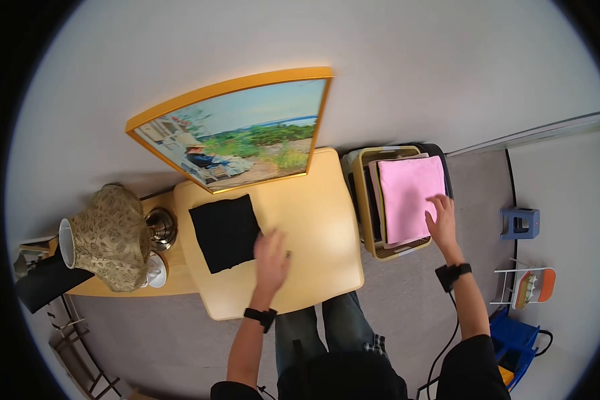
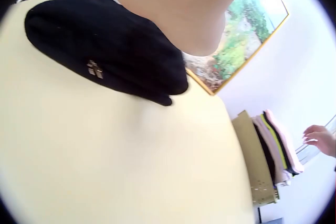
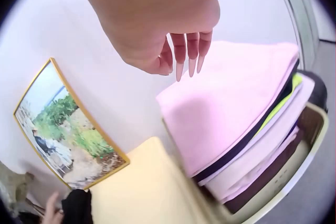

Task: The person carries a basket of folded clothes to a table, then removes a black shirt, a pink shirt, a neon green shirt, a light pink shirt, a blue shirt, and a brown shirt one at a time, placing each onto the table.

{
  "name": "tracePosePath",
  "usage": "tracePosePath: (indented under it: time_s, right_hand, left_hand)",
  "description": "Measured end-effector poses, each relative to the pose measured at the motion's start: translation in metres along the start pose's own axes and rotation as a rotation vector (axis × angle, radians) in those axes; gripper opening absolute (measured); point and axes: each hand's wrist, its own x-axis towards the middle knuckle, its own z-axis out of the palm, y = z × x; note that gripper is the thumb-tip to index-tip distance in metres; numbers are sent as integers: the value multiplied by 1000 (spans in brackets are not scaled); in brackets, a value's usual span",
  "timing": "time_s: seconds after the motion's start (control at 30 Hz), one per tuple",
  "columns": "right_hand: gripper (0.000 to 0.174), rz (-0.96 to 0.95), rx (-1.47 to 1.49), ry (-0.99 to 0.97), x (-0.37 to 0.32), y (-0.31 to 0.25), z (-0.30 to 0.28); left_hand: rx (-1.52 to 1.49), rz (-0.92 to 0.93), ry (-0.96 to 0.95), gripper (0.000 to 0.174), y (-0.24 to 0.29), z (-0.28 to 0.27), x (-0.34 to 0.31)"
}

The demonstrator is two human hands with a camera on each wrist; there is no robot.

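A folded black garment (image 1: pixel 226 233) lies on the left part of the pale table; a small metallic mark shows on it in the left wrist view. My left hand (image 1: pixel 272 257), blurred, is at the garment's right edge with nothing seen in its grasp. To the right, a folded pink cloth (image 1: pixel 413 200) tops a stack of folded fabrics in a beige basket (image 3: pixel 315 145). Above the pink cloth hovers my right hand (image 1: pixel 441 223), its fingers (image 3: pixel 192 50) loosely bent and holding nothing. Dark, lime and lilac layers (image 3: pixel 273 129) show beneath the pink one.
A gold-framed painting (image 1: pixel 247 143) leans against the wall at the table's (image 1: pixel 307 233) back. Left of the table stands a lamp with a patterned shade (image 1: pixel 113 237), beside a white cup (image 1: pixel 156 271). A grey-blue stool (image 1: pixel 521 223) and an orange-and-white chair (image 1: pixel 547 285) are at the far right.
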Motion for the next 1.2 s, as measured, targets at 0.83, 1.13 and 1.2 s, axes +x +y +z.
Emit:
tracePosePath:
  time_s: [0.83, 1.13, 1.2]
  right_hand:
    - [51, -166, -6, -58, 100, 122, 22]
    - [40, 37, 162, -80, 22, 140, 14]
    - [37, 20, 176, -89, 13, 144, 22]
  left_hand:
    - [-483, -600, -58, 30, 192, 188, 100]
    - [-10, -137, -145, 27, 192, 180, 106]
    - [-45, -126, -122, 26, 195, 181, 107]
